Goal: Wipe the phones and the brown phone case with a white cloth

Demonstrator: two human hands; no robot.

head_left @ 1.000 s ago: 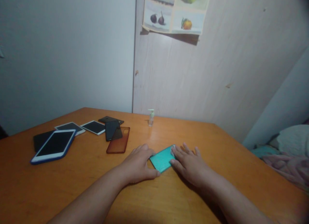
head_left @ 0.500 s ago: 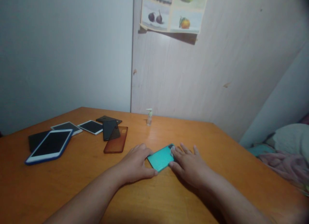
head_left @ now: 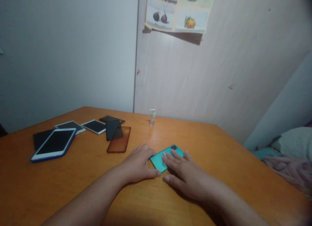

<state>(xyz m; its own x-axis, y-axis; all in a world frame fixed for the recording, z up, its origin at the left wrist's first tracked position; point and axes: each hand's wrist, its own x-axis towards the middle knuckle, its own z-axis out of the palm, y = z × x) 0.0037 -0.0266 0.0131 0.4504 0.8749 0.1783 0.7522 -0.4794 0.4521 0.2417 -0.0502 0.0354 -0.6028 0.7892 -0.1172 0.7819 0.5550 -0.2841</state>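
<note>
Slides right hand (head_left: 186, 174) toward eight o'clock, spread flat on teal phone (head_left: 157, 161) at five o'clock from pump bottle (head_left: 152, 120), and pinches its end with left hand (head_left: 136, 164), likely light, hard, slippery and easy to crack, so best held by edges.

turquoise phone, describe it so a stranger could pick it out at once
On the wooden table, look near the middle. There the turquoise phone lies flat, one end held by the left hand, the right hand over its back. Its bright turquoise back with a dark camera patch sets it apart from the brown case and blue-edged tablet off to the left.
</note>
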